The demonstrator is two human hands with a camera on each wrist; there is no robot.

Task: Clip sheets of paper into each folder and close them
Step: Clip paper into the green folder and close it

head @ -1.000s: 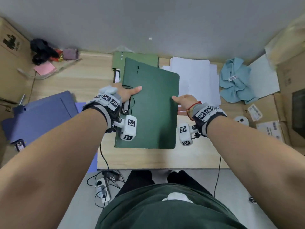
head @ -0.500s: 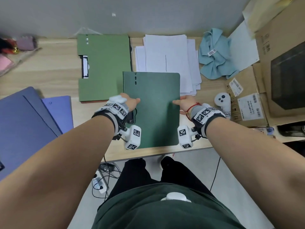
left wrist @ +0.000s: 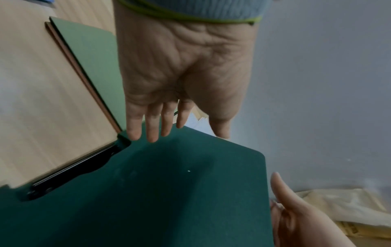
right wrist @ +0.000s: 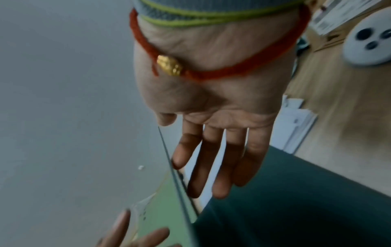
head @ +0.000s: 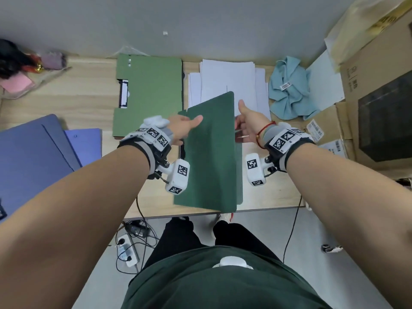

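Observation:
A dark green folder [head: 209, 157] lies at the table's front edge with its front cover [left wrist: 169, 192] swung up on the spine side. My right hand [head: 244, 123] has straight fingers [right wrist: 220, 167] behind the cover's free edge and holds it up, thumb pointing away. My left hand [head: 185, 127] rests straight fingertips [left wrist: 148, 132] and thumb on the cover's outer face near the black clip [left wrist: 74, 170]. The folder's inner back panel [right wrist: 296, 200] shows dark green. A white paper stack [head: 229, 79] lies just behind. A light green folder [head: 149, 94] lies shut at the back left.
Blue folders [head: 33, 157] lie at the left. A teal cloth [head: 289, 90] and cardboard boxes [head: 367, 74] crowd the right side. A white round controller [right wrist: 368, 45] sits beside my right wrist. The table's front edge [head: 267, 208] runs just below the folder.
The dark green folder lay shut and flat between both hands. Now my right hand has raised the cover's right edge, and the cover tilts up toward the left.

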